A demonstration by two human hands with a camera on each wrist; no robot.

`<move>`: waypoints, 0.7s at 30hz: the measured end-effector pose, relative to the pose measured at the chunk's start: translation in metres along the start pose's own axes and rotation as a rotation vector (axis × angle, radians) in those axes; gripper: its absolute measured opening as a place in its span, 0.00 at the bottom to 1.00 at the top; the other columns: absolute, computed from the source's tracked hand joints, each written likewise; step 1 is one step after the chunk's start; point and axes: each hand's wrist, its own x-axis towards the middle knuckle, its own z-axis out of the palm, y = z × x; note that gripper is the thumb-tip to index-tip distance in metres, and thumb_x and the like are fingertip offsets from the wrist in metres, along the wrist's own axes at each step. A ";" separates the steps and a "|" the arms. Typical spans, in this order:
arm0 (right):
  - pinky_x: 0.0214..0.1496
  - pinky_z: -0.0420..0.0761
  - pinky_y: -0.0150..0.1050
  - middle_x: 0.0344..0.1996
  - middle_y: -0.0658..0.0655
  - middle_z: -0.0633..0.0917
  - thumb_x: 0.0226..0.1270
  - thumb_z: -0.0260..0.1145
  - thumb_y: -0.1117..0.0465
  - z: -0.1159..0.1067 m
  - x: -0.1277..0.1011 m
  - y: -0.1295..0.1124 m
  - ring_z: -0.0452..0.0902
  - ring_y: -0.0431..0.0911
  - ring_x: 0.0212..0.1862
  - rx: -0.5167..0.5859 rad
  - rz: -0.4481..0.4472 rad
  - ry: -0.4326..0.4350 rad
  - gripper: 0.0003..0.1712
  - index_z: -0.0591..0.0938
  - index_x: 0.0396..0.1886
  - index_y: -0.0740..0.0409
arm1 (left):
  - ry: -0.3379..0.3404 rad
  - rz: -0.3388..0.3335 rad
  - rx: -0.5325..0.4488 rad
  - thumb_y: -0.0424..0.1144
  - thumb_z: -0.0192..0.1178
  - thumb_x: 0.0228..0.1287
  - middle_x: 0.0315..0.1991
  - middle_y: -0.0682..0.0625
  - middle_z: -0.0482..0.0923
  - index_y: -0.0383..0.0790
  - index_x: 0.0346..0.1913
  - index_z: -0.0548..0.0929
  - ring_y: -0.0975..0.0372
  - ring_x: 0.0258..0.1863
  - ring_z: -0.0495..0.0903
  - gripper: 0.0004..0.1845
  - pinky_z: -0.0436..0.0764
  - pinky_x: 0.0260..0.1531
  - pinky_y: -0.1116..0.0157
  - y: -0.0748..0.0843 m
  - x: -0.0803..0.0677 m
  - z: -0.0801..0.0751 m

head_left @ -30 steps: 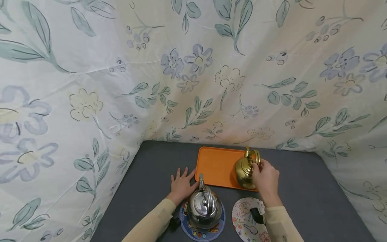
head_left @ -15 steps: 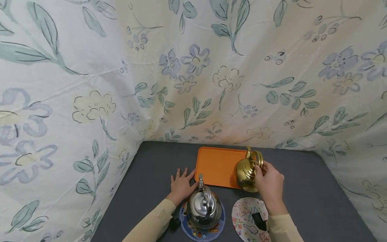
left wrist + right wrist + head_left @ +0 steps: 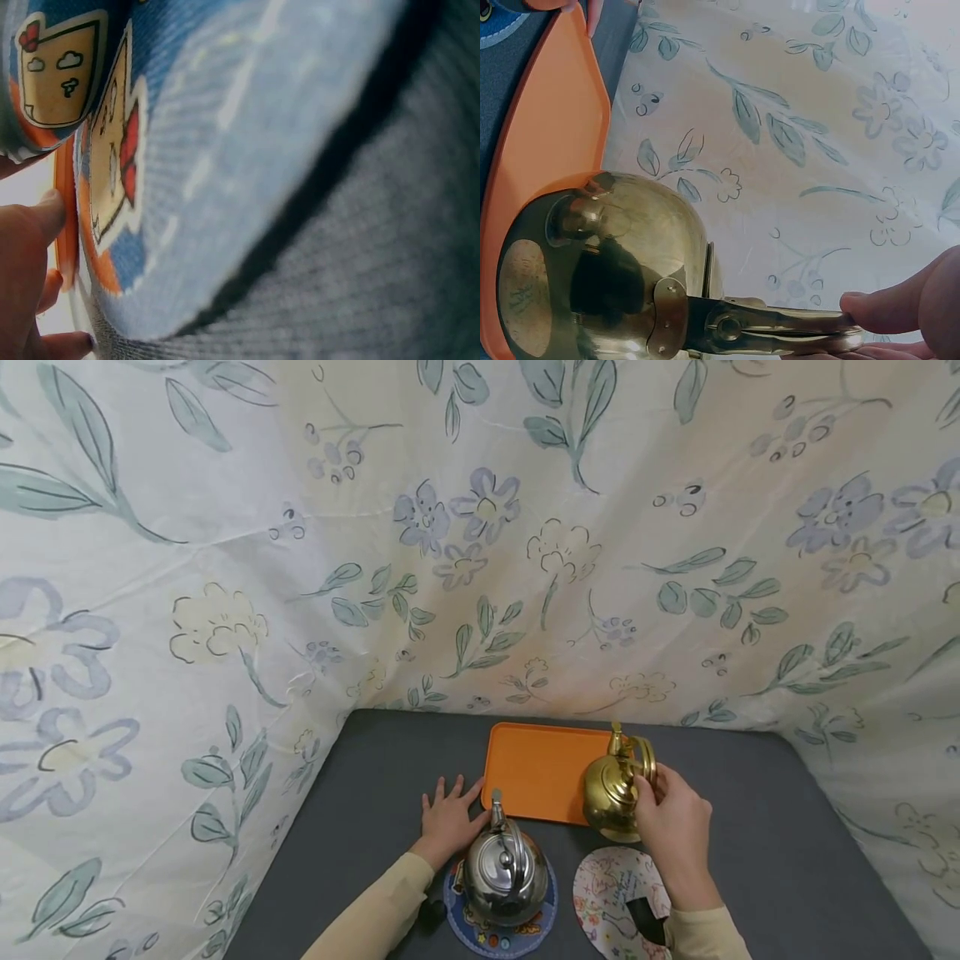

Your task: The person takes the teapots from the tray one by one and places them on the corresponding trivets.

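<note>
The right hand (image 3: 672, 827) grips the handle of the brass kettle (image 3: 611, 789), fingers and thumb curled round the metal bar; in the right wrist view a fingertip (image 3: 889, 304) lies along the top of that handle, with the round kettle body (image 3: 600, 262) hanging below and to the left of it. The kettle sits at the near right corner of the orange tray (image 3: 536, 768), its body overlapping the tray's edge and its spout pointing away from the person; whether its base rests on the tray cannot be told. Just below it on the grey table (image 3: 787, 827) lies a white patterned mat (image 3: 611, 893).

The left hand (image 3: 450, 818) lies flat, fingers spread, on the table beside the tray's left edge. Next to it a steel kettle (image 3: 504, 868) stands on a blue mat (image 3: 497, 937).
</note>
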 end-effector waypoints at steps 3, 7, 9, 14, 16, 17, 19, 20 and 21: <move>0.36 0.85 0.59 0.38 0.73 0.88 0.66 0.70 0.68 -0.002 -0.003 -0.001 0.88 0.63 0.35 0.007 -0.013 0.012 0.20 0.82 0.53 0.78 | -0.004 0.000 -0.006 0.70 0.54 0.67 0.78 0.46 0.61 0.68 0.76 0.64 0.39 0.78 0.52 0.36 0.56 0.68 0.30 -0.001 0.000 0.000; 0.36 0.85 0.58 0.39 0.74 0.88 0.65 0.70 0.69 -0.004 -0.008 -0.001 0.88 0.63 0.36 0.012 -0.009 0.017 0.20 0.82 0.53 0.78 | -0.011 0.000 -0.008 0.69 0.54 0.67 0.78 0.46 0.61 0.68 0.77 0.64 0.39 0.78 0.52 0.36 0.56 0.68 0.30 -0.001 0.000 -0.001; 0.36 0.85 0.58 0.40 0.74 0.88 0.65 0.70 0.68 -0.005 -0.009 0.000 0.88 0.64 0.36 0.013 -0.003 0.013 0.20 0.82 0.53 0.78 | -0.009 -0.004 -0.010 0.69 0.55 0.67 0.78 0.46 0.61 0.68 0.76 0.65 0.39 0.78 0.52 0.36 0.56 0.68 0.30 -0.001 0.001 -0.002; 0.34 0.85 0.57 0.39 0.74 0.88 0.64 0.71 0.68 -0.010 -0.012 0.002 0.88 0.63 0.36 0.001 0.012 0.008 0.20 0.82 0.53 0.77 | -0.006 -0.010 -0.008 0.70 0.53 0.67 0.78 0.47 0.61 0.68 0.77 0.64 0.39 0.78 0.52 0.36 0.56 0.68 0.30 0.000 0.002 -0.001; 0.33 0.85 0.56 0.39 0.74 0.88 0.64 0.71 0.69 -0.012 -0.013 0.003 0.88 0.63 0.35 -0.006 0.018 0.003 0.20 0.82 0.53 0.78 | -0.004 -0.007 -0.008 0.70 0.53 0.67 0.78 0.47 0.61 0.68 0.77 0.65 0.39 0.78 0.53 0.36 0.57 0.67 0.30 0.001 0.003 0.000; 0.33 0.85 0.56 0.39 0.74 0.88 0.64 0.71 0.68 -0.013 -0.014 0.003 0.88 0.63 0.35 -0.010 0.023 -0.002 0.21 0.82 0.53 0.78 | -0.004 -0.006 -0.007 0.70 0.53 0.67 0.78 0.46 0.61 0.68 0.77 0.65 0.39 0.78 0.53 0.36 0.57 0.67 0.29 0.001 0.003 0.000; 0.33 0.86 0.55 0.39 0.74 0.87 0.64 0.71 0.68 -0.015 -0.014 0.003 0.88 0.63 0.35 -0.015 0.033 -0.011 0.21 0.81 0.53 0.78 | -0.003 -0.006 -0.013 0.70 0.54 0.67 0.78 0.46 0.61 0.67 0.76 0.65 0.39 0.78 0.53 0.36 0.57 0.68 0.29 0.002 0.004 0.000; 0.33 0.86 0.55 0.39 0.75 0.87 0.64 0.71 0.68 -0.016 -0.014 0.003 0.88 0.63 0.36 -0.017 0.038 -0.016 0.21 0.81 0.53 0.78 | 0.000 -0.006 -0.015 0.69 0.54 0.67 0.77 0.46 0.62 0.67 0.76 0.65 0.39 0.78 0.53 0.36 0.57 0.67 0.29 0.002 0.004 0.000; 0.33 0.86 0.55 0.39 0.75 0.87 0.64 0.71 0.68 -0.016 -0.014 0.003 0.88 0.64 0.36 -0.018 0.042 -0.019 0.21 0.81 0.53 0.78 | 0.000 -0.008 -0.014 0.69 0.54 0.67 0.77 0.46 0.62 0.67 0.76 0.65 0.39 0.78 0.53 0.36 0.57 0.67 0.30 0.003 0.004 0.000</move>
